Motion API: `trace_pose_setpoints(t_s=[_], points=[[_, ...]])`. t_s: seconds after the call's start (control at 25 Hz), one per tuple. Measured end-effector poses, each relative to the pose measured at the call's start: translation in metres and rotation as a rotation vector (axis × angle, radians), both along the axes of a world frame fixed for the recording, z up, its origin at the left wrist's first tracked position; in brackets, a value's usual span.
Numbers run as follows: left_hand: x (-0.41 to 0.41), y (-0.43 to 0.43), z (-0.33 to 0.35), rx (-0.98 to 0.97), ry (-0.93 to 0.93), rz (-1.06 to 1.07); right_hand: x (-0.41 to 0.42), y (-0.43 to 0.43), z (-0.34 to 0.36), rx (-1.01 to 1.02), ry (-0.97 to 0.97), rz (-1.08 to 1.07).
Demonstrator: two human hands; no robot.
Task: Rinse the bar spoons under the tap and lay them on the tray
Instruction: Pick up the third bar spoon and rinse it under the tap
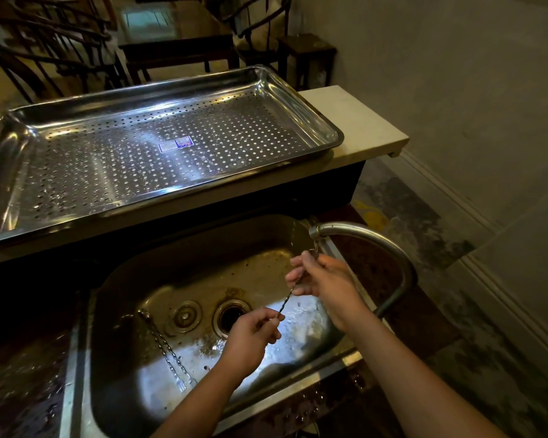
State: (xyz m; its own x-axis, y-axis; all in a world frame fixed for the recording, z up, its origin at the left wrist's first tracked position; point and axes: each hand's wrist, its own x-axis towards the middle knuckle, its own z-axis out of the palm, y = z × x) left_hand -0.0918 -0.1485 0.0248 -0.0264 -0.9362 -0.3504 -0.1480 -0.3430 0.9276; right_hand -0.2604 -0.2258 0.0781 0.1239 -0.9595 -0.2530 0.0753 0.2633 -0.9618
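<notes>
Right now the twisted bar spoon (286,301) slants from lower left to upper right under the tap (361,230), its low end pinched by the left hand (253,331), its top by the right hand (325,279), with the tray (298,93) further up.

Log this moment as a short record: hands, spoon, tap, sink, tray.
left hand: pinches the lower end of the spoon
right hand: holds the spoon's upper end beneath the tap spout
spoon: twisted stem, slanted between the hands over the sink
tap: curved; water seems to be running
other spoons: seemingly two, lying at the basin's left, beside the drain
tray: perforated, on the counter behind the sink; no spoon on it yet
</notes>
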Motion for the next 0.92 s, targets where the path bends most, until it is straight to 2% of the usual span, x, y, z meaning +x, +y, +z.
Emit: trace_pose_setpoints(t_s=[0.12, 0.32, 0.48, 0.72, 0.92], points=[[-0.004, -0.003, 0.003, 0.019, 0.008, 0.004, -0.006, -0.003, 0.006, -0.084, 0.092, 0.027], [-0.014, -0.011, 0.014, 0.029, -0.036, -0.019, -0.004, -0.008, 0.013, -0.129, 0.08, -0.001], [-0.027, -0.029, 0.039, -0.047, 0.065, -0.019, -0.005, -0.009, 0.012, -0.175, 0.106, 0.049], [-0.047, -0.051, 0.066, -0.195, 0.148, -0.002, -0.006, -0.013, 0.025, -0.157, 0.239, -0.032], [-0.032, -0.037, 0.047, -0.122, 0.058, -0.071, -0.009, -0.015, 0.036, -0.144, 0.105, -0.106]])
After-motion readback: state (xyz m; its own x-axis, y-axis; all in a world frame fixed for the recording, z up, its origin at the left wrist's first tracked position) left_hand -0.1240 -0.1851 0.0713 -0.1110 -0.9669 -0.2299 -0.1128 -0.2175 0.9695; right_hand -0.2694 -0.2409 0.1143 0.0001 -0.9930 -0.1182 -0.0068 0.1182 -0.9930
